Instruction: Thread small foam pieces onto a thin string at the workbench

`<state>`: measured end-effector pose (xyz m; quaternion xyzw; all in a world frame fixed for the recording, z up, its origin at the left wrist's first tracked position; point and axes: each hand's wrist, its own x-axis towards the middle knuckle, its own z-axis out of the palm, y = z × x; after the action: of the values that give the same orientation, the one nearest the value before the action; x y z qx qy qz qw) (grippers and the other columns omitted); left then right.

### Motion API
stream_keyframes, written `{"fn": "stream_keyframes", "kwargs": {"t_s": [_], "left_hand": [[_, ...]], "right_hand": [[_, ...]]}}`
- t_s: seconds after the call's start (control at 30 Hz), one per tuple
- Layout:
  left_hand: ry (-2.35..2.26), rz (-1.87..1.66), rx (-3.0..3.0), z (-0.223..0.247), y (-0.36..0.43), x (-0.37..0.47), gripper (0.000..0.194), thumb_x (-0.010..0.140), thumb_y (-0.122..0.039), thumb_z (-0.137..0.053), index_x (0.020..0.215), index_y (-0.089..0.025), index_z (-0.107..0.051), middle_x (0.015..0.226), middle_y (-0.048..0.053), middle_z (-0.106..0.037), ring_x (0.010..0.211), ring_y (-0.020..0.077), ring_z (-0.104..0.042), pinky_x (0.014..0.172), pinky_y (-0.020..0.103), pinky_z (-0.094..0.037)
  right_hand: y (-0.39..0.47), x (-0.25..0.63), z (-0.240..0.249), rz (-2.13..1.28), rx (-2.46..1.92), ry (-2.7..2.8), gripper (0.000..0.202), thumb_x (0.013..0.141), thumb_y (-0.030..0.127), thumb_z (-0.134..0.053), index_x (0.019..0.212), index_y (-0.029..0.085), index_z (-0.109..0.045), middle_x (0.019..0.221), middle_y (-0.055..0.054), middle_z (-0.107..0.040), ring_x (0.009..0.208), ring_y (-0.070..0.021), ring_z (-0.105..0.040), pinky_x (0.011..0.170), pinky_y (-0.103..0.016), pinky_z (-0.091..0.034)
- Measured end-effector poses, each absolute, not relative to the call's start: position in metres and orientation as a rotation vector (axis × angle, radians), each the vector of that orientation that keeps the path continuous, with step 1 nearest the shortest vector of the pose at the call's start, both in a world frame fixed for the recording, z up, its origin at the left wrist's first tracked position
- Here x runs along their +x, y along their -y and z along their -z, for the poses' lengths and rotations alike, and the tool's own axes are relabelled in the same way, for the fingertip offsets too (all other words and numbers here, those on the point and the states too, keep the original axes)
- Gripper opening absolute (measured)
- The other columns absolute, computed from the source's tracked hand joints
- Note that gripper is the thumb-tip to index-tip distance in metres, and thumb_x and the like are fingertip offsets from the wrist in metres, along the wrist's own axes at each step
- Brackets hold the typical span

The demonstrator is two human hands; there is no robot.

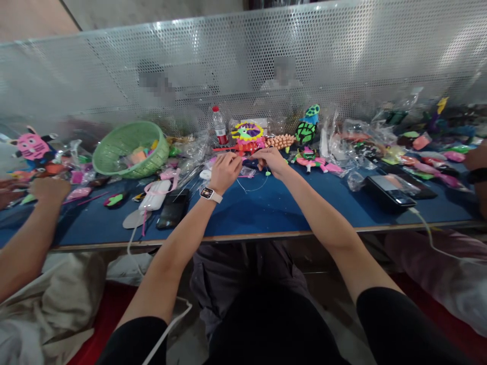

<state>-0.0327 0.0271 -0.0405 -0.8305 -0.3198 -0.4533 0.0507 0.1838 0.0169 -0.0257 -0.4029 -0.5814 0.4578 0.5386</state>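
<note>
My left hand point(225, 170), below a wristwatch point(210, 194), is closed near the middle of the blue table point(258, 213). My right hand point(272, 160) is closed just to its right, fingertips pinched together. What either hand holds is too small to make out. A thin pale wire point(255, 190) curves on the table below both hands, with a small green piece point(268, 174) near my right hand. Right behind the hands stand a yellow and purple figure point(249, 132) and an orange bumpy piece point(280, 141).
A green basket point(131, 149), a white power bank point(155, 195) and a black phone point(173, 209) lie left. A bottle point(219, 125) stands behind. At right are a black device point(390, 193) and plastic bags. Other people's hands work at both sides.
</note>
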Motion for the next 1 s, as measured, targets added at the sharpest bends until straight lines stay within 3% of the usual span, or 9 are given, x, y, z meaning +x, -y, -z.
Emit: {"fn": "stream_keyframes", "kwargs": {"t_s": [0.1,0.17,0.27,0.33,0.43,0.5,0.6,0.77,1.0], "left_hand": [[1.032,1.327,-2.479,0.047,-0.026,-0.026,0.014,0.104,-0.026,-0.065,0.101,-0.022,-0.078,0.104,0.012,-0.072,0.108,0.0314,-0.07,0.1,0.048,-0.053],[1.076,1.242,-2.461,0.05,-0.026,-0.023,0.014,0.104,-0.023,-0.063,0.104,-0.019,-0.077,0.107,0.013,-0.073,0.11,0.0305,-0.07,0.099,0.046,-0.053],[1.101,1.021,-2.438,0.054,-0.027,-0.022,0.014,0.104,-0.02,-0.062,0.105,-0.017,-0.076,0.11,0.013,-0.073,0.109,0.0294,-0.07,0.098,0.044,-0.054],[1.093,0.908,-2.428,0.056,-0.027,-0.022,0.015,0.105,-0.019,-0.062,0.105,-0.017,-0.076,0.11,0.013,-0.074,0.107,0.0293,-0.07,0.097,0.043,-0.054],[1.086,0.858,-2.419,0.059,-0.026,-0.022,0.016,0.106,-0.018,-0.06,0.106,-0.017,-0.076,0.109,0.013,-0.073,0.107,0.0287,-0.07,0.096,0.042,-0.053],[1.077,0.869,-2.421,0.061,-0.026,-0.022,0.015,0.106,-0.017,-0.061,0.107,-0.017,-0.076,0.111,0.013,-0.072,0.107,0.0282,-0.069,0.096,0.042,-0.054],[1.046,0.906,-2.429,0.063,-0.027,-0.023,0.014,0.106,-0.016,-0.063,0.108,-0.017,-0.076,0.113,0.012,-0.072,0.109,0.027,-0.069,0.097,0.041,-0.055],[1.021,0.965,-2.417,0.067,-0.033,-0.023,0.015,0.107,-0.017,-0.065,0.117,-0.015,-0.076,0.115,0.013,-0.072,0.112,0.0256,-0.069,0.099,0.038,-0.057],[0.894,0.645,-2.388,0.065,-0.045,-0.013,0.013,0.108,-0.022,-0.069,0.109,-0.015,-0.079,0.106,0.013,-0.076,0.109,0.0272,-0.07,0.101,0.041,-0.054]], "right_hand": [[-0.021,0.188,0.031,-0.981,-1.013,1.461,0.039,0.083,0.058,-0.084,0.07,0.022,-0.077,0.049,0.003,-0.054,0.049,-0.0143,-0.053,0.058,-0.033,-0.049],[-0.021,0.191,0.034,-0.788,-1.118,1.552,0.036,0.09,0.054,-0.079,0.08,0.02,-0.08,0.06,-0.001,-0.064,0.057,-0.017,-0.062,0.066,-0.034,-0.053],[-0.015,0.193,0.037,-0.198,-1.264,1.76,0.022,0.094,0.037,-0.078,0.106,0.019,-0.084,0.105,-0.012,-0.081,0.095,-0.0257,-0.074,0.095,-0.044,-0.058],[-0.01,0.191,0.038,0.148,-1.261,1.998,0.02,0.099,0.029,-0.073,0.112,0.021,-0.085,0.126,-0.014,-0.079,0.125,-0.033,-0.068,0.119,-0.057,-0.045],[-0.004,0.185,0.04,0.35,-1.211,2.245,0.02,0.104,0.023,-0.065,0.11,0.024,-0.085,0.119,-0.011,-0.081,0.128,-0.0324,-0.066,0.133,-0.063,-0.025],[-0.004,0.181,0.042,0.408,-1.216,2.296,0.025,0.106,0.022,-0.061,0.117,0.025,-0.083,0.114,-0.01,-0.082,0.119,-0.0308,-0.069,0.133,-0.062,-0.025],[-0.007,0.179,0.04,0.457,-1.243,2.338,0.031,0.108,0.017,-0.055,0.124,0.023,-0.081,0.108,-0.011,-0.084,0.109,-0.0278,-0.072,0.128,-0.053,-0.034],[-0.016,0.179,0.034,0.299,-1.344,2.409,0.032,0.108,0.015,-0.055,0.122,0.02,-0.084,0.117,-0.014,-0.086,0.105,-0.0259,-0.078,0.097,-0.034,-0.053],[-0.019,0.195,0.044,-0.002,-1.363,2.3,0.03,0.103,0.014,-0.064,0.112,0.025,-0.09,0.114,-0.01,-0.089,0.106,-0.0269,-0.083,0.092,-0.031,-0.058]]}}
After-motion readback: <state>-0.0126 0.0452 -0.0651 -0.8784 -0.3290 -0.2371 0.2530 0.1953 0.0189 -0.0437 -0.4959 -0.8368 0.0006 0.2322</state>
